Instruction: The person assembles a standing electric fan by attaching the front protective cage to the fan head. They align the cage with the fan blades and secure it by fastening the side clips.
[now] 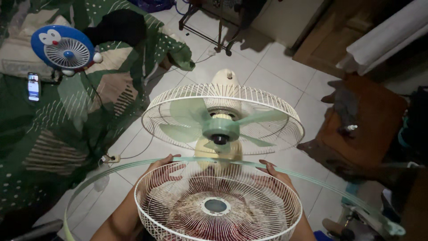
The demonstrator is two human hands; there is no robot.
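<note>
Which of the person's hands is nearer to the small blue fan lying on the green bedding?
The left hand. It holds the left rim of the white front grille, on the side toward the small blue fan. The right hand holds the grille's opposite rim, farther away.

Both the left hand (157,175) and the right hand (273,177) sit behind the wire front guard (217,206), so only fingertips show clearly (the palms blur through the wires). The guard's lower rim and the pale green ring (312,180) run off the bottom edge. The phone (33,86) screen is too small to make out.
</note>
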